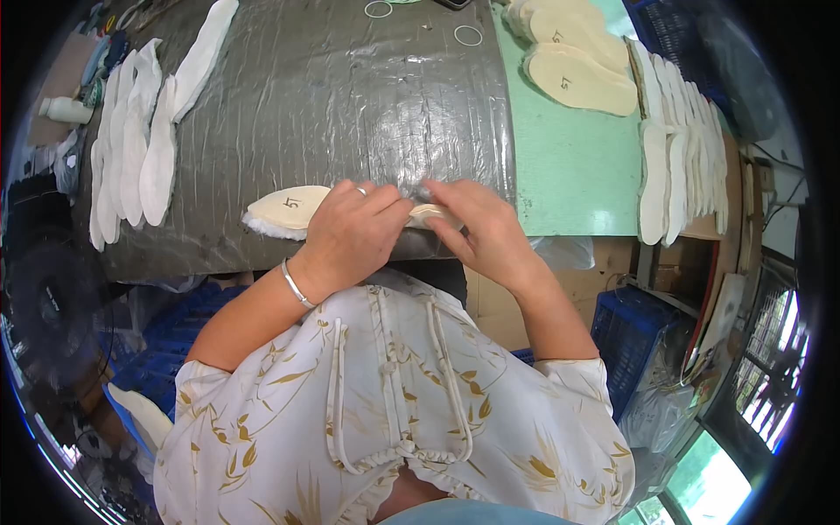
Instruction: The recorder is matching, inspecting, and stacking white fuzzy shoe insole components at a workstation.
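Observation:
A cream insole (273, 208) with white fleece along its edge lies near the front edge of the dark, plastic-covered table (262, 105). A handwritten mark shows on its left part. My left hand (357, 229) lies across the middle of the insole, its fingers curled down onto it and hiding that stretch. At the insole's right end, my right hand (486, 229) has thumb and fingers around the narrow tip. The fingertips there are slightly blurred, and the piece looks raised or bent between the two hands.
White insoles (157, 157) overlap at the table's left. Cream insoles (582, 83) are piled on the green board (569, 179), with a row of fleecy insoles (674, 166) at its right end. Two rubber bands (468, 36) lie far off. A blue crate (626, 337) stands below right.

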Available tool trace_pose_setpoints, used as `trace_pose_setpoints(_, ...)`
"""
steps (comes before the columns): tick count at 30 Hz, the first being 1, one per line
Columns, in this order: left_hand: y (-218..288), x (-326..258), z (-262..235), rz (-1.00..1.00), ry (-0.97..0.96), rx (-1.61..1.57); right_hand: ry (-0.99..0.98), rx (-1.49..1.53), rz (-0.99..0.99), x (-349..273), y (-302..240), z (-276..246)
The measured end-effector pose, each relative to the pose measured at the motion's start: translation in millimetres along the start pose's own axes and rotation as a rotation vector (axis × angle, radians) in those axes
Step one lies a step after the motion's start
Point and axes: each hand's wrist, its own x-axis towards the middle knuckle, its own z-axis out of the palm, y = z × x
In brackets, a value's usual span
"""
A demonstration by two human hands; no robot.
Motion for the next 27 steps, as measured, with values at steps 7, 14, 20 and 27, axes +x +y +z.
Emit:
trace_pose_setpoints(7, -4, 2, -4, 0.054, 0.000, -0.026, -0.013, -0.046, -0.072, -5, 14, 3)
trace_pose_setpoints(14, -8, 21, -11, 0.090, -0.080, -0.100, -0.023, 0.041, -0.032, 1, 15, 0)
trace_pose_setpoints(20, -12, 13, -39, 0.047, -0.100, -0.073, 0.073, -0.125, -0.153, -8, 13, 8)
trace_pose_setpoints(27, -41, 21, -49, -0.268, -0.480, -0.563, 0.140, -0.134, -0.334, -16, 24, -9)
